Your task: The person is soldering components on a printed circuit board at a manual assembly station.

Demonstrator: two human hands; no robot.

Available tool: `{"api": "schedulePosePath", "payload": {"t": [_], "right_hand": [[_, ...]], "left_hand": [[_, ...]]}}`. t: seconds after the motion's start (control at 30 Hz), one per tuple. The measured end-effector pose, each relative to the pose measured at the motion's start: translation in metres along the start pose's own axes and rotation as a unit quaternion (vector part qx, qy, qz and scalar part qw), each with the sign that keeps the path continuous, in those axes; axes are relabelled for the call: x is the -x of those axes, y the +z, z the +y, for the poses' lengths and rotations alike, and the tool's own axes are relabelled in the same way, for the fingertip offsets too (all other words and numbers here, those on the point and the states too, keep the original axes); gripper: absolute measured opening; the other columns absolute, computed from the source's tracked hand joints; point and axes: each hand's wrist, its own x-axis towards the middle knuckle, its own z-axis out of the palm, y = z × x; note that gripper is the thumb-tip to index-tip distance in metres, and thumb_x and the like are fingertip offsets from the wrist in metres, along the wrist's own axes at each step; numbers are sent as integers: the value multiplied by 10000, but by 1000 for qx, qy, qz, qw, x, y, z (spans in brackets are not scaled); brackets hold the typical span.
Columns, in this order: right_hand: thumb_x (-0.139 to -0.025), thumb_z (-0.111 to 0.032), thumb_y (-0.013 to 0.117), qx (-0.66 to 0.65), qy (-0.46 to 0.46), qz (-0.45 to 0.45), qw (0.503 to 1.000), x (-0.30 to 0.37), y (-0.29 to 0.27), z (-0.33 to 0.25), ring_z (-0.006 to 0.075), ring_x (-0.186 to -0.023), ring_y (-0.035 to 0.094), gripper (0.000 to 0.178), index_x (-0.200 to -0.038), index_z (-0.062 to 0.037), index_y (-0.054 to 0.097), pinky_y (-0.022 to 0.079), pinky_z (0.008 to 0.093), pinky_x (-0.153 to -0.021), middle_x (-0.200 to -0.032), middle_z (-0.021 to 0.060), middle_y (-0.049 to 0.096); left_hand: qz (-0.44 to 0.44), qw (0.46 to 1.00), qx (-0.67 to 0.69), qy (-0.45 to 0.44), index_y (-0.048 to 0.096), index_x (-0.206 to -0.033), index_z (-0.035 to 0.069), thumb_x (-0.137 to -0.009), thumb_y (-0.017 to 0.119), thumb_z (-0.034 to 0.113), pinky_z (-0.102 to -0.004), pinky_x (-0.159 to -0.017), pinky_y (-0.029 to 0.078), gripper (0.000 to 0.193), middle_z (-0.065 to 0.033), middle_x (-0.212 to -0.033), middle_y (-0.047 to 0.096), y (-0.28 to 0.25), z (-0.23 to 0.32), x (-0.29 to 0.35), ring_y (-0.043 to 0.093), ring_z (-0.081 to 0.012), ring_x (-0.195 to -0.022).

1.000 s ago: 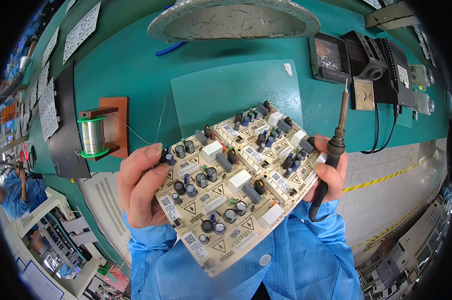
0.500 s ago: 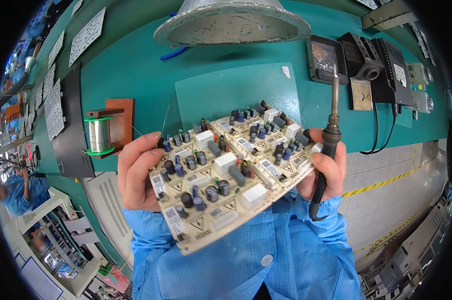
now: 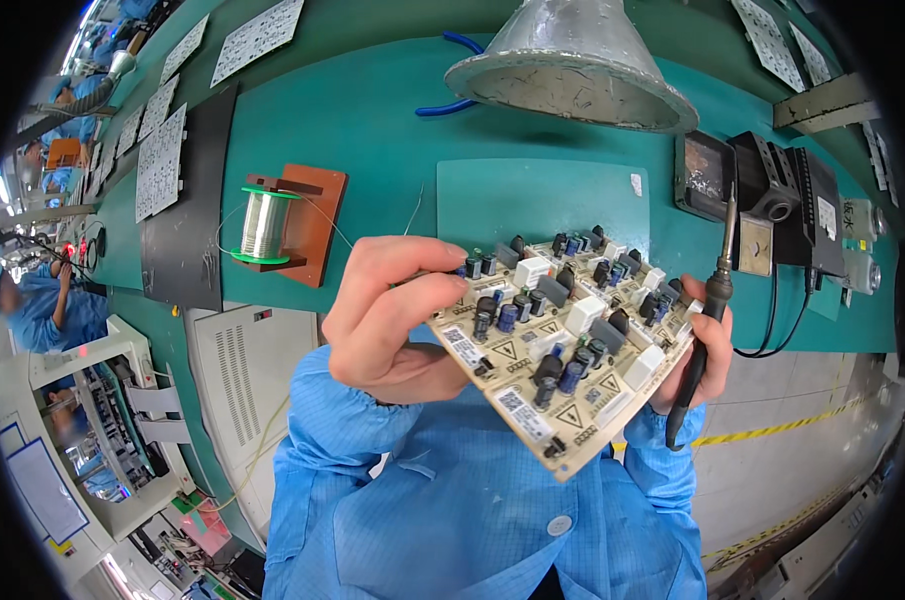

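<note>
Above my blue-sleeved lap, both hands hold up a cream circuit board panel (image 3: 517, 345), tilted, its component side facing me. Capacitors, white blocks and printed labels stand on it. My left hand (image 3: 387, 325) pinches its left edge, with fingers over the top side and the thumb hidden beneath. At the opposite edge, my right hand (image 3: 714, 345) grips the board and also a soldering iron (image 3: 718, 288). The iron's black handle hangs downward across the fingers, while its metal tip points up and away from the board.
A solder wire spool (image 3: 265, 226) sits on a brown stand (image 3: 317, 230) at left. Over the green bench (image 3: 372, 130) hangs a metal hood (image 3: 572, 60). The soldering station (image 3: 807, 200), a dark tray (image 3: 702, 172) and bottles (image 3: 857, 270) are at right. Co-workers sit far left.
The view has swung left, so the bench things appear further right. The board is turned and looks more foreshortened. My left hand reaches further over its edge; both hands keep hold.
</note>
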Motion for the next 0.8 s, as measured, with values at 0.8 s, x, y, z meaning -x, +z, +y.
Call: {"api": "schedulePosePath", "payload": {"t": [0.8], "right_hand": [[-891, -49, 502, -127, 106, 74, 984, 10, -1, 14, 265, -988, 566, 190, -1080, -32, 508, 455, 362, -851, -1134, 270, 552]], "left_hand": [[57, 992, 36, 108, 543, -691, 34, -392, 741, 40, -300, -493, 406, 359, -99, -710, 625, 31, 13, -18, 513, -241, -594]]}}
